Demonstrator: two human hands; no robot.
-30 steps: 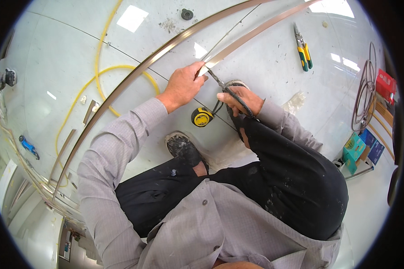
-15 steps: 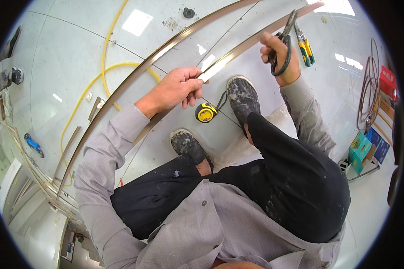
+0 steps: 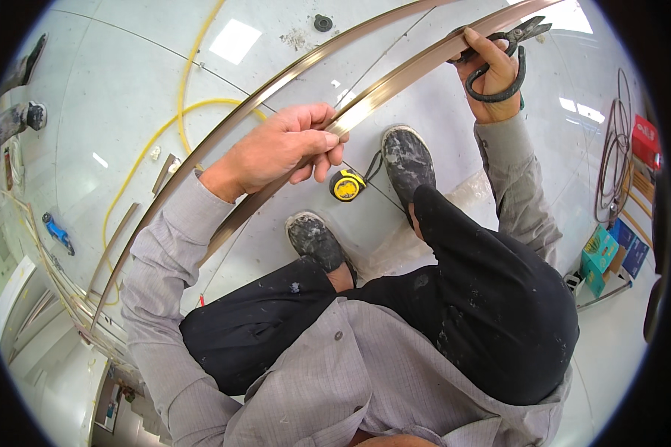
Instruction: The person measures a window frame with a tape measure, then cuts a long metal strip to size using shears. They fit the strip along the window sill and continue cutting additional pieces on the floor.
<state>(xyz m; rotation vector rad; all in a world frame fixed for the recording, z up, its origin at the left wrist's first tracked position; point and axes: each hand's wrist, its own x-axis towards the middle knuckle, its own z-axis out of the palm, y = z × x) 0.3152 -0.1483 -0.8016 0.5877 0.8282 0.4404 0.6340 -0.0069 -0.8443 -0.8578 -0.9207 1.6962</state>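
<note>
My left hand [image 3: 279, 149] pinches a long bronze-coloured metal trim strip [image 3: 395, 80] between thumb and fingers; the strip runs from lower left to upper right. In my right hand [image 3: 492, 74] is a pair of black-handled scissors [image 3: 520, 34], their blades slightly apart and pointing right. The fingertips of that hand also touch the strip's lower edge. A second bronze trim strip [image 3: 276, 83] lies beyond the first, curving the same way in this view. Below my left hand, a yellow and black tape measure [image 3: 346, 185] rests on the floor beside my shoe.
A yellow hose [image 3: 180, 97] loops over the tiled floor at left, near a blue tool [image 3: 57, 232]. Coiled cable [image 3: 611, 156], a red box [image 3: 646, 141] and a teal box [image 3: 598, 257] are at right. Another person's shoe [image 3: 37, 115] shows at far left.
My right hand has moved up and right to touch the strip. The scissors have swung from pointing upward to pointing right, and the hand now covers most of the yellow-green-handled tool behind it.
</note>
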